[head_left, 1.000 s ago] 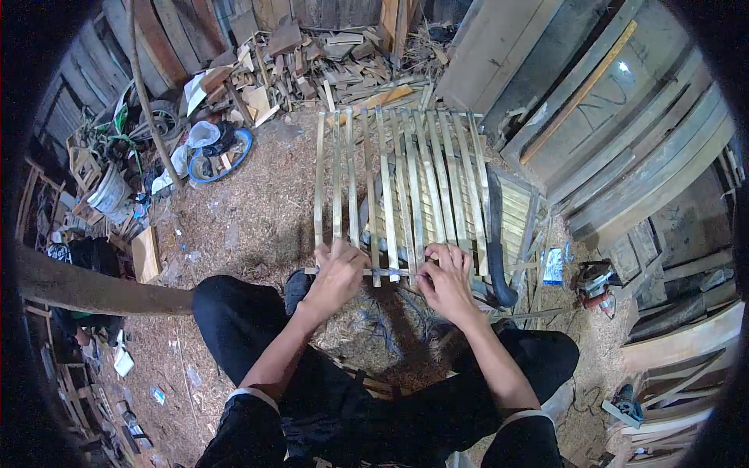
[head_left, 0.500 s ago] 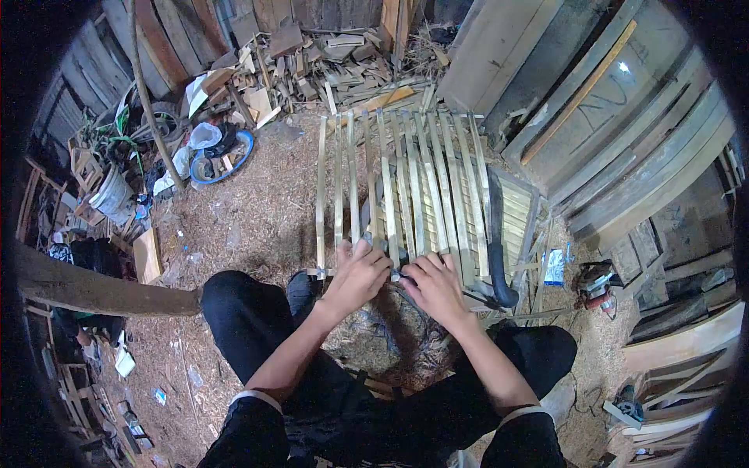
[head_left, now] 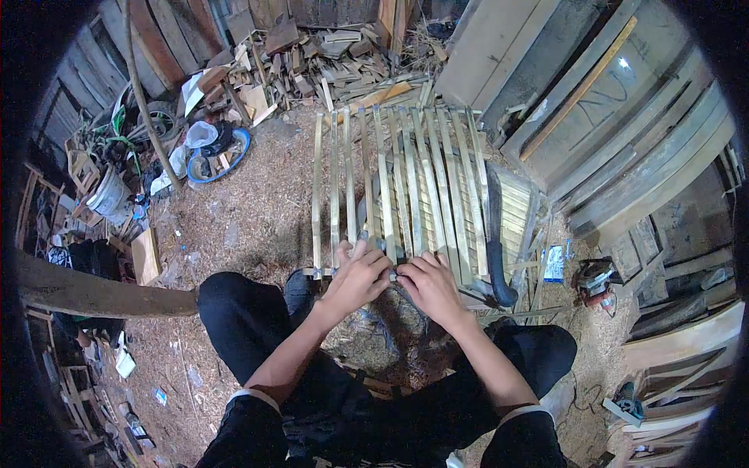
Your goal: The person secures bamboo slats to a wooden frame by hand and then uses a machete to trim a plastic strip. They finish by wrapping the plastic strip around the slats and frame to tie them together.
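Several long, thin wooden slats (head_left: 431, 191) lie side by side, running away from me, with a crosswise strip (head_left: 320, 273) at their near ends. My left hand (head_left: 359, 274) is closed over the near ends of the slats left of the middle, fingers curled. Close beside it, my right hand (head_left: 427, 285) is closed too, thumb and fingers pinched at the near slat ends. A small greyish bit shows between the two hands; its kind is hidden by my fingers. Under the slats on the right rests a slatted wooden panel (head_left: 511, 210).
A dark curved bar (head_left: 497, 249) lies along the right side of the slats. A power tool (head_left: 597, 285) sits farther right. Scrap wood (head_left: 335, 66) is heaped at the back, and a blue basin (head_left: 243, 148) stands at back left. A beam (head_left: 109, 292) juts in from the left.
The view has shifted slightly. Both hands stay at the near slat ends, with the right fingers moved a little; the slats keep their arrangement.
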`<act>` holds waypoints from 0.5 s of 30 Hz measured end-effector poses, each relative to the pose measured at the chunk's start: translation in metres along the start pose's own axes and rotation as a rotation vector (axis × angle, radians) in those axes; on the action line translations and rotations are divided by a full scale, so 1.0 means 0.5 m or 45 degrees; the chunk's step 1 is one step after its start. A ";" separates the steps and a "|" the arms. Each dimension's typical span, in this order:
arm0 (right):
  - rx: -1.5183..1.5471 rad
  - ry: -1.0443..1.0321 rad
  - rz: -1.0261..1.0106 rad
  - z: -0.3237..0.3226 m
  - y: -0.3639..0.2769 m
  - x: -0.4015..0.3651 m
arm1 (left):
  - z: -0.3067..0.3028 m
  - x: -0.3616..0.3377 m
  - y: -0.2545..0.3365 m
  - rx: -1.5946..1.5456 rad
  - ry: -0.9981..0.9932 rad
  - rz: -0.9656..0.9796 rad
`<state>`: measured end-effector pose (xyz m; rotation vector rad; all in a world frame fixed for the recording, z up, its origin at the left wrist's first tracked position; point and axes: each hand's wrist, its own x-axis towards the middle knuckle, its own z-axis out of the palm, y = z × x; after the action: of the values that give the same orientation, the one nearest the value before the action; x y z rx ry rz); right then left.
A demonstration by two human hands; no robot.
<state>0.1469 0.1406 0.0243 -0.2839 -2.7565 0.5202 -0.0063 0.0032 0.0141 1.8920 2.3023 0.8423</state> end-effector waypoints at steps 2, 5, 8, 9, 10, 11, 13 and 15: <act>0.005 0.022 -0.014 0.004 0.004 0.001 | -0.005 0.002 -0.003 -0.021 -0.028 -0.016; 0.019 0.044 -0.015 0.001 0.010 0.003 | 0.001 -0.003 -0.007 -0.064 -0.078 -0.053; 0.013 0.020 -0.017 -0.005 0.010 0.011 | 0.004 -0.005 -0.005 -0.102 -0.084 -0.071; -0.002 -0.004 -0.029 -0.007 0.009 0.012 | 0.004 -0.005 -0.003 -0.119 -0.074 -0.067; -0.001 -0.004 -0.029 -0.005 0.009 0.011 | 0.006 -0.005 -0.001 -0.118 -0.074 -0.067; -0.077 -0.044 -0.068 -0.001 0.009 0.010 | 0.010 -0.005 0.000 -0.108 -0.057 -0.084; -0.148 -0.085 -0.112 0.001 0.004 0.012 | 0.016 -0.011 -0.004 -0.093 -0.041 -0.107; -0.189 -0.124 -0.149 -0.007 0.001 0.010 | 0.027 -0.015 -0.006 -0.079 -0.040 -0.145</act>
<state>0.1438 0.1435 0.0284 -0.1330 -2.8902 0.3074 -0.0022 0.0010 -0.0011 1.7191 2.3120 0.8537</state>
